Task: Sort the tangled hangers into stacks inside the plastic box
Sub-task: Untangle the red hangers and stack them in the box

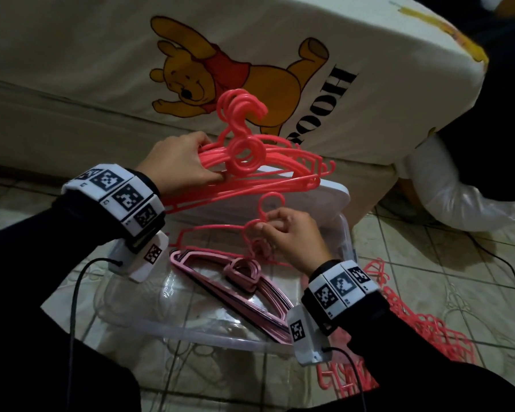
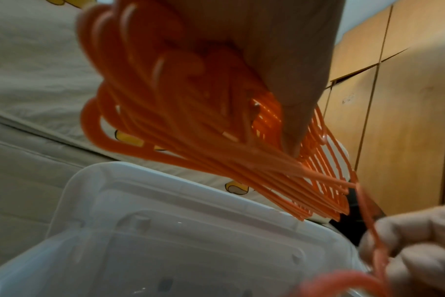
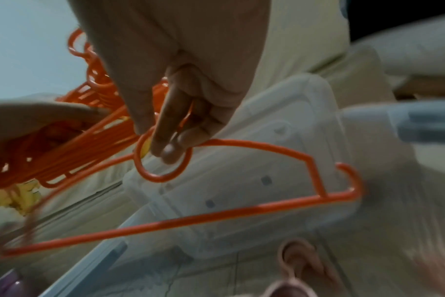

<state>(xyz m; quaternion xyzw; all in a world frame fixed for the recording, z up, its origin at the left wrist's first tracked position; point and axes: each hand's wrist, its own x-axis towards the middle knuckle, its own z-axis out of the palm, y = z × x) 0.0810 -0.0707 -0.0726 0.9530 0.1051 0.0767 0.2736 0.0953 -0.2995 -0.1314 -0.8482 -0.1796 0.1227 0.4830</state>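
A person sits on a tiled floor before a cream mattress (image 1: 72,84) printed with a yellow cartoon bear, which fills the upper half of the head view. At the centre of the frame, the left hand (image 1: 179,162) has its fingers and thumb curled tightly around a bunch of coral-red plastic hangers (image 1: 265,168), held together with their hooks pointing up. Just below and to the right, the right hand (image 1: 289,233) pinches a single coral-red plastic hanger (image 3: 216,217) at the loop under its hook, fingertips (image 3: 170,150) closed on the loop; it hangs apart from the bunch. Both are held over a clear plastic storage box (image 1: 208,337) in the lower middle of the frame. Inside it lies a neat stack of pale pink plastic hangers (image 1: 241,281). A white plastic lid (image 1: 324,194) leans at the box's far edge against the mattress. At the lower right, outside the box, a tangled heap of coral-red hangers (image 1: 422,331) lies on the floor tiles (image 1: 458,248).
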